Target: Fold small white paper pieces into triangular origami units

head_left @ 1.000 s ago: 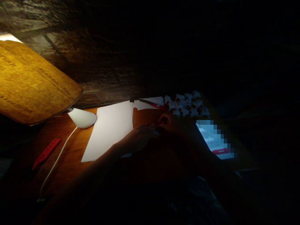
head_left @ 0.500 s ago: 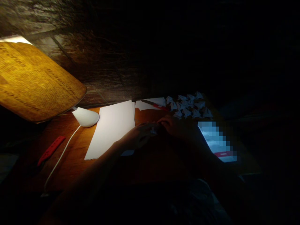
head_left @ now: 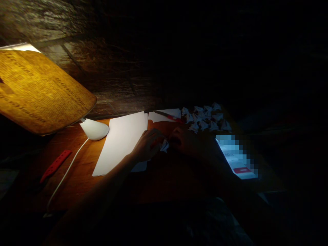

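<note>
A small piece of folded white paper (head_left: 164, 146) is between my two hands over the middle of the wooden table. My left hand (head_left: 148, 145) pinches it from the left, fingers bent. From the right, the curled fingers of my right hand (head_left: 181, 139) close on its other side; shadow hides much of their grip. Beyond my left wrist lies a stack of white paper sheets (head_left: 123, 136). Several small folded paper pieces (head_left: 204, 124) of a similar look stand grouped at the back right.
A lamp with a printed yellow shade (head_left: 46, 92) and white base (head_left: 94, 130) stands at left, its white cord (head_left: 67, 171) trailing forward. Beside it lies a red-handled tool (head_left: 55, 165). A red-handled knife (head_left: 169, 117) rests on smaller paper at the back. At right glows a phone (head_left: 234, 159).
My left hand has turned and its fingers have bent up, so more of the folded paper shows between my hands. The right hand has curled more and shifted slightly.
</note>
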Demonstrator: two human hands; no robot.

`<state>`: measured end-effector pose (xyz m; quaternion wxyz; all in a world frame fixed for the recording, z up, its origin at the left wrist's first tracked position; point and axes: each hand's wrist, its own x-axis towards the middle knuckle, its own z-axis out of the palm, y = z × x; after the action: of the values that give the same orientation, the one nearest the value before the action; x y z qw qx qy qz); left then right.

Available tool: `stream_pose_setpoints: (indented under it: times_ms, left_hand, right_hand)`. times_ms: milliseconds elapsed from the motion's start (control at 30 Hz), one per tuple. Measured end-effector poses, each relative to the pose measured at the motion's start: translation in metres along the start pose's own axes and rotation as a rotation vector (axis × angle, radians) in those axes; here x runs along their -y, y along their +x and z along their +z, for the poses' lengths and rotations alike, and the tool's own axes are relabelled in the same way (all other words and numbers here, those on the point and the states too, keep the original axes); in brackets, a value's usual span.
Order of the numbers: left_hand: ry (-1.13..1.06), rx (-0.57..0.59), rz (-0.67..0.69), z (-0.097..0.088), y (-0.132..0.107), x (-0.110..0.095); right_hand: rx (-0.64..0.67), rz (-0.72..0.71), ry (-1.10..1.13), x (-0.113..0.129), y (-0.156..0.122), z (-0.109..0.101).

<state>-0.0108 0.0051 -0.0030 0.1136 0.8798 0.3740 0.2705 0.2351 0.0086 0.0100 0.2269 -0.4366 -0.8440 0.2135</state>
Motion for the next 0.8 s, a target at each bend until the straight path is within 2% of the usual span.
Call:
stream_pose_setpoints:
  times_ms: [100,233,433,533,667,800]
  left_hand:
    - [0.05,0.058,-0.043,0.001,0.001,0.0]
    - [0.094,0.162,-0.038,0.002,0.002,0.001]
    - [0.03,0.153,0.01,0.005,0.002,0.005]
    - [-0.036,0.116,0.028,0.007,0.002,0.005]
    - [-0.123,0.017,-0.021,0.01,0.0,0.007]
    - [-0.204,-0.107,-0.056,0.013,-0.002,0.008]
  right_hand:
    - [-0.035,-0.04,0.013,0.0,0.0,0.003]
    - [-0.017,-0.086,0.01,-0.001,-0.001,0.007]
    - [-0.005,-0.081,-0.003,-0.001,-0.001,0.007]
    - [-0.015,-0.063,-0.011,0.002,-0.001,0.004]
    - [-0.035,-0.009,-0.014,0.009,-0.003,-0.001]
    - [-0.078,0.067,0.119,0.012,-0.002,0.0]
